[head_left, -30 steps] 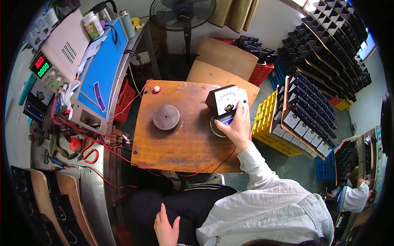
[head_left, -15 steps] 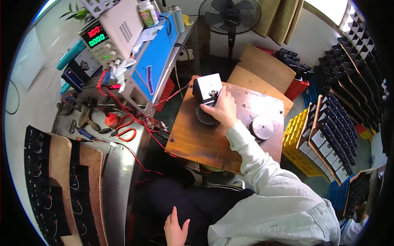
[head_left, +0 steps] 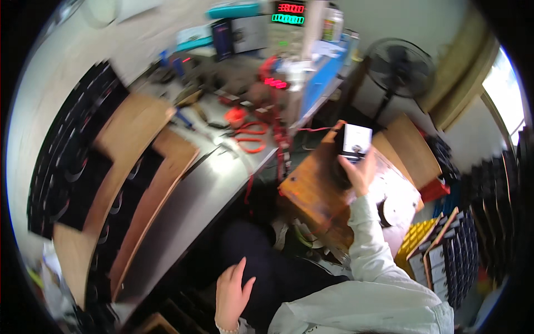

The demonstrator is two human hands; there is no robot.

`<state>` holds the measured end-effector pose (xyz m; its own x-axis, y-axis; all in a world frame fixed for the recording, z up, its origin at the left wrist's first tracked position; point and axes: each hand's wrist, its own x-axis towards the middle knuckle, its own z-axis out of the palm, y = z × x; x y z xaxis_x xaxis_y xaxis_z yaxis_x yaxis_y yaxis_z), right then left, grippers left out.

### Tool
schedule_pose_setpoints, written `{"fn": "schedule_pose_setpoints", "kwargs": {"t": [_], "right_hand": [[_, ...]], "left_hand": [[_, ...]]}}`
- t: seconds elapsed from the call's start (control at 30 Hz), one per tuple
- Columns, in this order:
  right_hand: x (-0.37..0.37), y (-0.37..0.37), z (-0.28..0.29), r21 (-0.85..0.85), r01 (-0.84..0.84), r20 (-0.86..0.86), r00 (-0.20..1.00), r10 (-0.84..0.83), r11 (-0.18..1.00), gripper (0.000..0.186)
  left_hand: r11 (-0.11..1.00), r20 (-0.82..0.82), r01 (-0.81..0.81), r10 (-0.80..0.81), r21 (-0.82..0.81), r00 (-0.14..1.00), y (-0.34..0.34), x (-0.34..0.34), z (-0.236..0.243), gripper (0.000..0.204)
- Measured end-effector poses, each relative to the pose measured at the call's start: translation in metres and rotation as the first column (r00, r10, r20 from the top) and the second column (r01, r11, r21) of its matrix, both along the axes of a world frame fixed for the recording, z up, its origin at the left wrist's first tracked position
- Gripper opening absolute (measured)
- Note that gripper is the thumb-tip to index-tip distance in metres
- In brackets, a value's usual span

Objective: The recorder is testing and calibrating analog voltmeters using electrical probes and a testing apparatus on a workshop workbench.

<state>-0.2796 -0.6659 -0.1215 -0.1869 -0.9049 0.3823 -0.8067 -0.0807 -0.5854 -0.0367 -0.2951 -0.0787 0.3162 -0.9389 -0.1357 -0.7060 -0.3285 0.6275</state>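
Note:
My right hand (head_left: 361, 171) grips the lower part of a black box-shaped device with a white front plate (head_left: 357, 138). Its thumb lies on one side, and the other fingers are partly hidden. The device is over the far part of a small brown wooden table (head_left: 314, 183), beside a dark round piece mostly hidden by it and my hand. I cannot tell whether it rests on anything. To the right on the same table stands a round silver metal disc (head_left: 398, 211). Low over my dark-clothed lap, my left hand (head_left: 233, 292) has its fingers apart and holds nothing.
At left, a metal bench (head_left: 206, 175) carries wooden boards with black parts (head_left: 125, 133), orange-handled tools (head_left: 250, 138) and red wires. Behind it are a power supply (head_left: 289, 33) and blue equipment (head_left: 320, 83). A fan (head_left: 400, 67) stands far right; stacked black devices (head_left: 453, 259) are at right.
The whole view has swung left and blurred, so the table and bench sit farther right in the picture. My right hand still holds the device; my left hand stays open over my lap.

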Motion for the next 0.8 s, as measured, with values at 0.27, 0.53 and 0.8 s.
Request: {"fn": "schedule_pose_setpoints", "kwargs": {"t": [0.27,0.53,0.8], "right_hand": [[0.108,0.162,0.024,-0.313,-0.608,0.091,0.746,0.66,0.73,0.107],[0.193,0.206,0.068,-0.092,-0.94,0.104,0.318,0.942,0.328,0.104],[0.169,0.2,0.048,-0.073,-0.871,0.543,0.374,0.752,0.487,0.053]], "left_hand": [[0.793,0.062,-0.249,0.338,-0.556,0.939,-0.012,0.011,0.031,0.063],[0.682,-0.249,-0.505,0.444,-0.529,0.861,-0.044,0.069,0.025,0.116],[0.756,-0.417,-0.428,0.225,-0.495,0.88,-0.054,0.103,0.035,0.119]]}}
